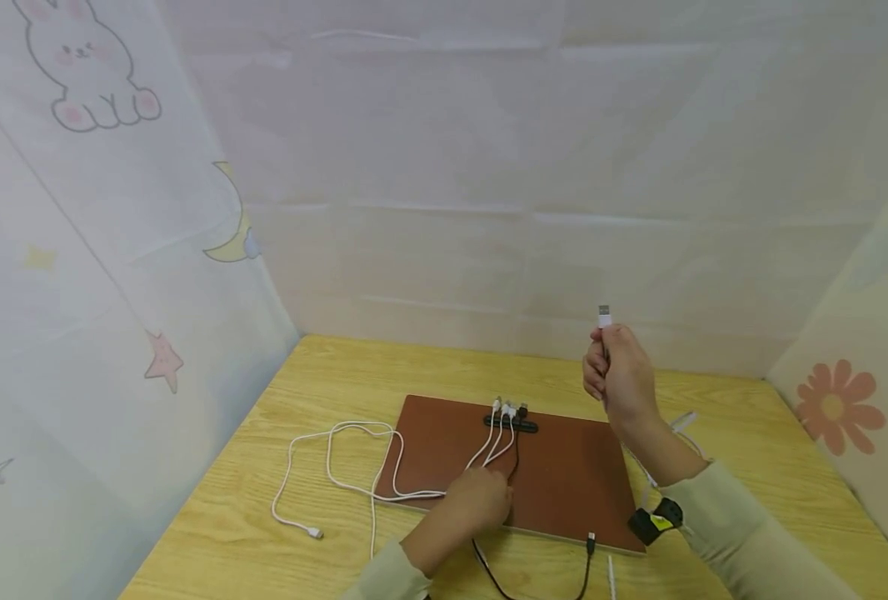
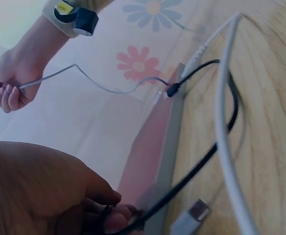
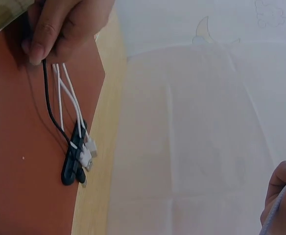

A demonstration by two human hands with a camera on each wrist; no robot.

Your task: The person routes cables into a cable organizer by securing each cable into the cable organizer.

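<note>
My right hand (image 1: 626, 375) is raised above the board's right side and grips a white USB cable, its metal-tipped plug (image 1: 604, 317) pointing up out of the fist. The cable's thin cord (image 2: 104, 87) trails down from that hand in the left wrist view. Low over the brown board (image 1: 564, 475), my left hand (image 1: 480, 502) pinches a black cable (image 3: 48, 105) between thumb and fingers. That cable runs to a black cable-holder strip (image 3: 68, 171) near the board's back edge, where several white cables (image 1: 492, 450) are also seated. Their plugs stick out beyond the strip.
Loops of white cable (image 1: 329, 458) lie on the wooden table (image 1: 249, 467) to the left, ending in a white plug (image 1: 313, 532). A black plug (image 1: 591, 543) lies by the board's front edge. Patterned cloth walls (image 1: 444, 167) stand behind and at both sides.
</note>
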